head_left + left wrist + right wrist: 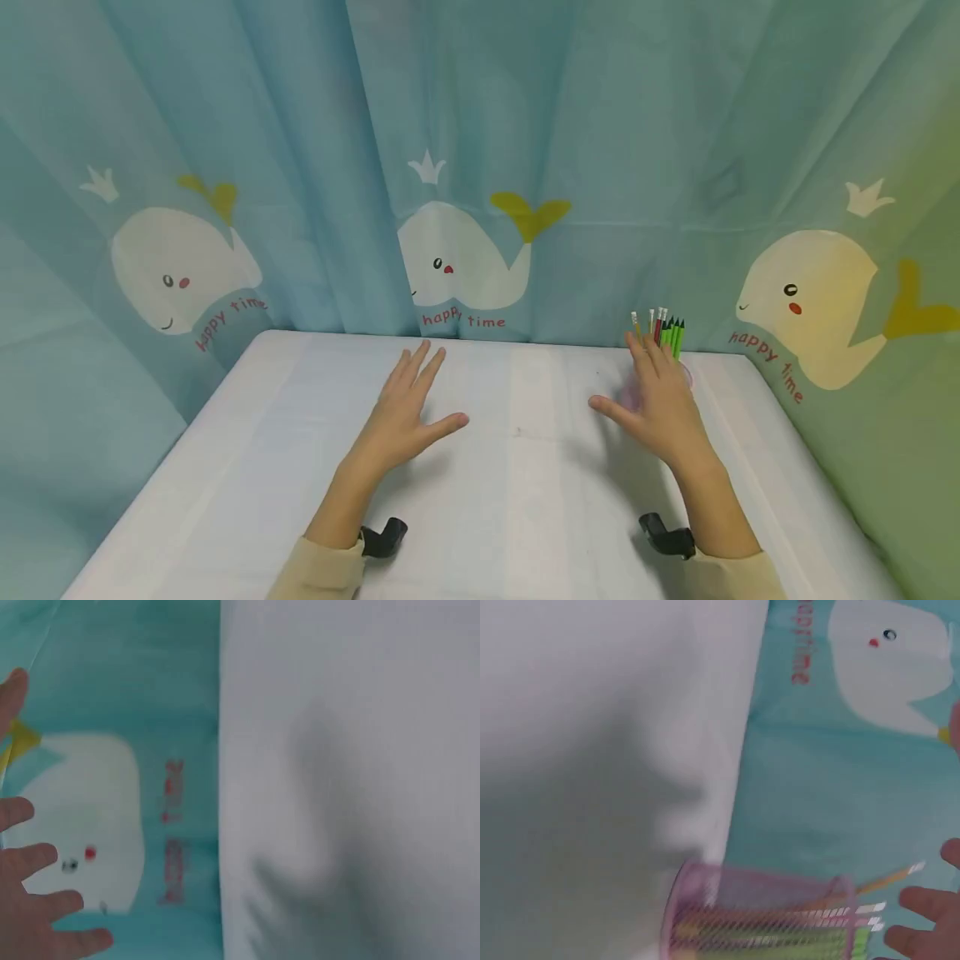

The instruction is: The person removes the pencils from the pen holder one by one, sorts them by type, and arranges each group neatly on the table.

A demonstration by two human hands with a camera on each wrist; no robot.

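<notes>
My left hand (pixel 397 421) hovers above the white table with its fingers spread, holding nothing. In the left wrist view, the fingers of that left hand (pixel 37 892) show at the left edge, and its shadow falls on the cloth. My right hand (pixel 660 408), also spread and holding nothing, is nearest to a pinkish-purple mesh pencil cup (pixel 765 889). Green, red and yellow pencils (pixel 675 333) stick up out of the cup. In the head view the right hand hides most of the cup; whether they touch, I cannot tell.
The table (pixel 480 500) has a pale striped cover, and the cup stands near its far right edge. Blue-green curtains (pixel 637 167) printed with white whales hang behind and along both sides. A black wrist mount (pixel 386 537) sits at the left wrist, another (pixel 666 535) at the right.
</notes>
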